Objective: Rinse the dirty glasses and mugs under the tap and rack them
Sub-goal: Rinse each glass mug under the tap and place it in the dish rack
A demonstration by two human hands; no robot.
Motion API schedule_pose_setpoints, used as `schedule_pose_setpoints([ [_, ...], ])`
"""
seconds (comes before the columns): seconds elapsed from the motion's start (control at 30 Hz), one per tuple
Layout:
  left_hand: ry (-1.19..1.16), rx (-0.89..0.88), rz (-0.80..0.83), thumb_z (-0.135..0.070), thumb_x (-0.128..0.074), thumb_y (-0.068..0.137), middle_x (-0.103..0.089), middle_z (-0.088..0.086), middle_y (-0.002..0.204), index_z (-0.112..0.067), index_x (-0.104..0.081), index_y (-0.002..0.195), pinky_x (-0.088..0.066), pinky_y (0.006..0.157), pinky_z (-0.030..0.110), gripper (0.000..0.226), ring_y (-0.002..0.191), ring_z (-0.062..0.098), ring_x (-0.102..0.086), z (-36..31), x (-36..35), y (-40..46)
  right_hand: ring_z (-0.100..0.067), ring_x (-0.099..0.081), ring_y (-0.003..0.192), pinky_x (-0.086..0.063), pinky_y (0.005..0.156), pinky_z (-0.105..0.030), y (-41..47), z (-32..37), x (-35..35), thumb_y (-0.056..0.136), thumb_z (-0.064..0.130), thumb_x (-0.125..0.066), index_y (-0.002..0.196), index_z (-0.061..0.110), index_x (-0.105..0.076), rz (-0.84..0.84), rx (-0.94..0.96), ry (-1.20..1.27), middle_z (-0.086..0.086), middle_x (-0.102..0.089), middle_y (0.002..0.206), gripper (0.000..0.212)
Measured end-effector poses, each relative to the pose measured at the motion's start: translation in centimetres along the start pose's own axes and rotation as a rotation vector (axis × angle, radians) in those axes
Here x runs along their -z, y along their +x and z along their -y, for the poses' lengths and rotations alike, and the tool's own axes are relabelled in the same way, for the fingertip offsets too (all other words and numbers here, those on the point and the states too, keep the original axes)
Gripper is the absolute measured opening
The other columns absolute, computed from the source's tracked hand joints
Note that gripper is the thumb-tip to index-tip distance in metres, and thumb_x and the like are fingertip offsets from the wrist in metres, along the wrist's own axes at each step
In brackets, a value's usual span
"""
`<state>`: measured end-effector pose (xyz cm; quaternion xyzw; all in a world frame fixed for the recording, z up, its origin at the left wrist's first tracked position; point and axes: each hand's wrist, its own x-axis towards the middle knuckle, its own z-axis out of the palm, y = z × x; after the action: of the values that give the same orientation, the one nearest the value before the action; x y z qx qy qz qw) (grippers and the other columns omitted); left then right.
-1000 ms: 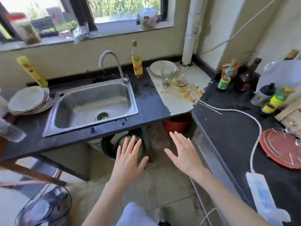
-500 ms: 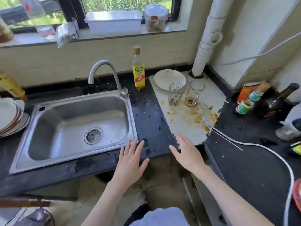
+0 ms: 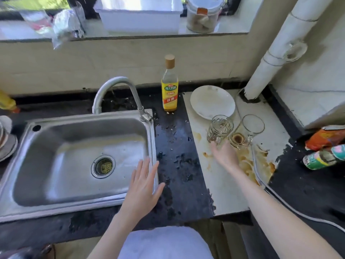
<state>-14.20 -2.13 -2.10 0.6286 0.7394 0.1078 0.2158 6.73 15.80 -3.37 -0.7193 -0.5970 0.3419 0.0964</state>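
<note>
While right hand [image 3: 225, 156] reaches, grip wide, to ribbed glass [image 3: 220, 128] | plate [image 3: 212, 101] behind | left hand [image 3: 142, 186] flat over sink [image 3: 56, 206]

A yellow-labelled bottle [image 3: 169, 86] with a tan cap was stood upright on the dark counter [image 3: 177, 165], just behind the white board [image 3: 222, 184]. A white plate [image 3: 209, 101] was laid at the board's far end, and brown stains [image 3: 248, 165] were spread across its right side. A white pipe [image 3: 276, 53] was run up the corner. A white tub [image 3: 140, 19] and a lidded jar [image 3: 203, 15] were set on the windowsill. Stacked plates [image 3: 7, 143] were seen at the left edge.
</note>
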Motion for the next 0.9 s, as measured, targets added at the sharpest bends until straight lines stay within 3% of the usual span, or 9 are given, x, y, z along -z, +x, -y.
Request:
schedule_pose_setpoints([
  [0.13,-0.022,0.085,-0.064,-0.055,-0.023,0.086,-0.019,0.015,0.153,-0.011,-0.031,0.143,-0.023,0.112,0.052,0.072,0.142,0.036,-0.012,0.0,0.1,1.7,-0.038,-0.056,0.112,-0.045,0.098,-0.044,4.3,0.7,-0.5,0.095,0.042,-0.043,0.126,-0.001,-0.049,0.062,-0.148,0.194,-0.017,-0.055,0.129,0.054],
  [0.27,-0.028,0.165,-0.052,-0.062,-0.006,0.078,-0.002,0.008,0.157,-0.017,-0.016,0.148,-0.007,0.115,0.039,0.083,0.145,0.026,0.005,-0.5,-0.5,2.2,-0.035,-0.053,0.115,-0.043,0.099,-0.05,5.1,0.6,-1.9,0.098,0.038,-0.039,0.124,0.0,-0.051,0.094,-0.165,0.286,-0.014,-0.055,0.129,0.048],
  [0.4,-0.054,0.21,-0.039,-0.061,-0.017,0.087,0.005,0.005,0.157,-0.02,-0.009,0.149,0.002,0.114,0.034,0.074,0.144,0.023,0.012,-1.4,-0.9,2.1,-0.021,-0.051,0.087,-0.042,0.099,-0.039,5.2,0.9,-2.8,0.099,0.04,-0.035,0.123,0.0,-0.049,0.139,-0.195,0.466,-0.002,-0.053,0.09,0.048],
  [0.57,-0.067,0.188,-0.051,-0.039,-0.038,0.097,0.01,0.002,0.157,-0.021,-0.004,0.149,0.006,0.112,0.029,0.064,0.143,0.019,0.016,-1.3,-0.2,1.7,-0.03,-0.057,0.109,-0.041,0.101,-0.045,2.4,1.9,-1.9,0.101,0.038,-0.03,0.125,0.005,-0.05,0.18,-0.007,0.366,-0.013,-0.059,0.113,0.046],
  [0.7,-0.128,0.173,-0.028,-0.036,-0.045,0.095,0.008,0.0,0.157,-0.022,-0.003,0.148,0.0,0.118,0.034,0.069,0.143,0.018,0.015,0.0,0.7,1.5,-0.027,-0.059,0.101,-0.045,0.094,-0.043,-0.7,4.4,-2.4,0.1,0.039,-0.031,0.109,0.006,-0.054,0.315,0.205,0.223,-0.012,-0.061,0.11,0.041],
  [0.83,-0.12,0.147,-0.036,-0.039,-0.047,0.094,0.007,0.001,0.157,-0.021,0.001,0.148,-0.003,0.118,0.036,0.074,0.144,0.019,0.012,2.9,2.0,1.6,-0.016,-0.055,0.084,-0.041,0.075,-0.029,-3.4,8.0,-4.3,0.099,0.037,-0.036,0.094,0.011,-0.054,0.462,0.359,0.128,0.0,-0.058,0.086,0.032],
  [0.9,-0.153,0.134,-0.064,-0.039,-0.05,0.092,0.005,0.001,0.157,-0.02,0.001,0.148,-0.002,0.117,0.032,0.078,0.145,0.019,0.008,4.7,3.1,1.8,-0.02,-0.058,0.088,-0.044,0.079,-0.03,-4.6,9.7,-5.8,0.098,0.036,-0.04,0.093,0.008,-0.057,0.527,0.394,0.138,-0.006,-0.063,0.091,0.033],
])
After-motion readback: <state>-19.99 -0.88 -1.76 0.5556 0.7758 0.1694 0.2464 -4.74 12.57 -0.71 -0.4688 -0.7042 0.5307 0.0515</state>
